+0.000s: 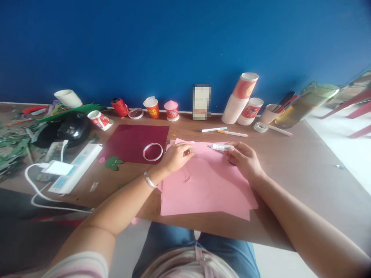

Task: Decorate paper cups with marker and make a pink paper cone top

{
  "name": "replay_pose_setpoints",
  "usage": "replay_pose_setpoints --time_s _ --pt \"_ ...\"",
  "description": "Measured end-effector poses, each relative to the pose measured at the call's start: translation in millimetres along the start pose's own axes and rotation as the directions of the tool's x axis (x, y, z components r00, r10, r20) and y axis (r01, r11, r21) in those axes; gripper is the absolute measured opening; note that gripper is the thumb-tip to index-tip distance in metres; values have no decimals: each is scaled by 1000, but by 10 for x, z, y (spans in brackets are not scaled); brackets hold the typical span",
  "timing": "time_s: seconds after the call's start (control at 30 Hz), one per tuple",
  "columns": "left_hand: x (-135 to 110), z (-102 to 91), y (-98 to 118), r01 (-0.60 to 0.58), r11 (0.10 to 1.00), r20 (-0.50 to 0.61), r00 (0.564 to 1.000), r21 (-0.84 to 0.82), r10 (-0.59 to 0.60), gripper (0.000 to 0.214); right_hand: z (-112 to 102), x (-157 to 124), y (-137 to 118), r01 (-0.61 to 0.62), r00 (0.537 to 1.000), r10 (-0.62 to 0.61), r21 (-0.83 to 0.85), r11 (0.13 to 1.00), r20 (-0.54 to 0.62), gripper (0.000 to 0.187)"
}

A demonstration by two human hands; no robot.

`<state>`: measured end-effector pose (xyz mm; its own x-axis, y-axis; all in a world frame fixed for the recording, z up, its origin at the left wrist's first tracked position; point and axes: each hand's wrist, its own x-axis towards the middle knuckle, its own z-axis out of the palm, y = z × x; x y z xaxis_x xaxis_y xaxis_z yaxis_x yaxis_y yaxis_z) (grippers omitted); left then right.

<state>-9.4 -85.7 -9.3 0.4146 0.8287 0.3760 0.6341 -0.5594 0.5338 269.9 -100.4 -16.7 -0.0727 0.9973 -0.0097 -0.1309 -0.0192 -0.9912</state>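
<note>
A stack of pink paper sheets (207,193) lies on the brown table (304,170) in front of me. My left hand (176,156) rests on the sheets' upper left part, fingers curled and pressing the paper down. My right hand (245,158) is closed around a white pen-like tool (222,147), whose tip points left over the paper's top edge. A faint curved mark shows on the pink sheet below my left hand.
A dark red sheet (133,143) with a tape ring (152,151) lies to the left. A white power strip (77,168) and charger sit further left. Paper cups (242,98), markers (232,133) and a tape roll (261,126) line the blue wall.
</note>
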Motion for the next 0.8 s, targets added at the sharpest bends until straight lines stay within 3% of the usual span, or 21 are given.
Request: replay_pose_setpoints --time_s 0.17,0.33,0.47,0.57,0.67,0.8 --pt "399 64 43 16 986 91 995 167 -32 23 69 5 8 10 1000 -11 52 999 26 38" --pt "921 378 26 20 975 212 975 219 -68 28 50 14 15 13 1000 -11 64 998 -27 39" --pt "1133 531 18 9 978 275 959 207 -67 17 9 21 2 -7 997 12 75 997 -71 41" --pt "1129 470 51 19 984 258 964 179 -65 18 -17 36 -3 -4 998 9 75 997 -66 42" --pt "940 330 98 50 993 170 983 111 -69 26 -23 31 -20 17 999 -15 62 998 -47 40" --pt "468 190 189 143 953 139 984 -266 -109 40 45 -36 -51 39 999 -41 85 996 24 34"
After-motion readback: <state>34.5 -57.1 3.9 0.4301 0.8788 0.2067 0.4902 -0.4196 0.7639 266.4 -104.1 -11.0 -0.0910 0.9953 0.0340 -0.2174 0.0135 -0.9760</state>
